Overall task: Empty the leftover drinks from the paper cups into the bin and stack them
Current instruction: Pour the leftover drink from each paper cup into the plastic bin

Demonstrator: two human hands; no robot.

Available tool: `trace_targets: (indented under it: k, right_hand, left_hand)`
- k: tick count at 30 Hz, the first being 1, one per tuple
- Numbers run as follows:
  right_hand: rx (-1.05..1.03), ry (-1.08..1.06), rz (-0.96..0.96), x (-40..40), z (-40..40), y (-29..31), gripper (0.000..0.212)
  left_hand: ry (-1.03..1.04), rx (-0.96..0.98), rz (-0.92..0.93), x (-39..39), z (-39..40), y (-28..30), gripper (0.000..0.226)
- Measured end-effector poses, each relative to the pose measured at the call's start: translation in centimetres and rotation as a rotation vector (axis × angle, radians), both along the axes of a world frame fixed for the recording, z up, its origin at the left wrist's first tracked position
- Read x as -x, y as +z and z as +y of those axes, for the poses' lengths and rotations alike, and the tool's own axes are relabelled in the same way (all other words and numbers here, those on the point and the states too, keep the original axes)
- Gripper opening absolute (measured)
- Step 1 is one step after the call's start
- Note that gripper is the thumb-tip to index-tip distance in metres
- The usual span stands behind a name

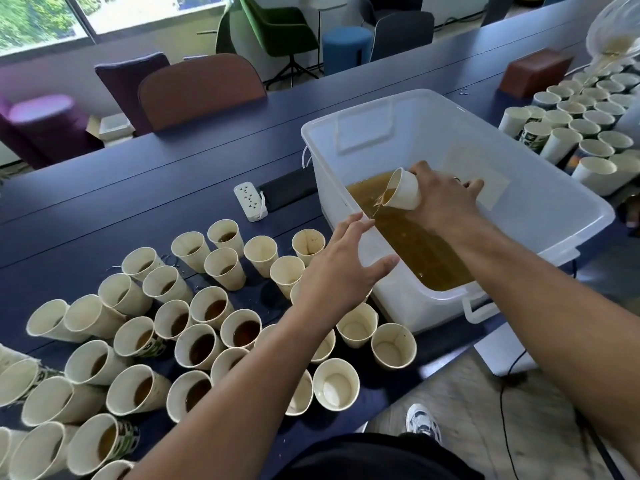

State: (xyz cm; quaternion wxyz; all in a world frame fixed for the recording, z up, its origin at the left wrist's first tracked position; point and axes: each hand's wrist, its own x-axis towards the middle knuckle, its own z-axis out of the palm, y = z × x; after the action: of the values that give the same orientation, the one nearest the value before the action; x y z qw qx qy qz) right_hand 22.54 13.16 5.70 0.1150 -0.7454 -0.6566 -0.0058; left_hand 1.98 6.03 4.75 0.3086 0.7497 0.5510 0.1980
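Observation:
My right hand (446, 199) grips a white paper cup (403, 190) tipped over inside the clear plastic bin (568, 209). A thin stream of brown drink runs from the cup into the brown liquid (412, 244) pooled in the bin. My left hand (341, 268) hovers with spread fingers above the cups beside the bin's near wall, holding nothing. Several paper cups (204, 344) stand on the dark table to the left, many with brown drink in them. A few cups (393, 344) near the bin look empty.
More paper cups (581, 123) crowd the table right of the bin, where drink pours from a clear container (613, 29) at the top right. A white power strip (251, 200) lies left of the bin. Chairs (201, 88) line the far side.

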Motion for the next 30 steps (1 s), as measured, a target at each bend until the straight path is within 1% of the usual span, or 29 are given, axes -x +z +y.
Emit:
trace_targets:
  k: [13, 18, 21, 30]
  right_hand:
    - [-0.034, -0.003, -0.069, 0.04, 0.08, -0.32, 0.056]
    - [-0.039, -0.001, -0.021, 0.26, 0.06, -0.19, 0.066]
    - [-0.06, -0.009, 0.0, 0.37, 0.03, -0.01, 0.065]
    - [-0.069, 0.001, -0.081, 0.5, -0.01, 0.11, 0.065]
  left_hand:
    - [0.003, -0.004, 0.003, -0.05, 0.01, -0.2, 0.069]
    - [0.003, -0.007, 0.005, 0.03, -0.09, -0.13, 0.069]
    - [0.005, -0.011, 0.012, 0.01, -0.16, -0.06, 0.069]
    - [0.013, -0.013, 0.019, -0.13, -0.09, -0.25, 0.07]
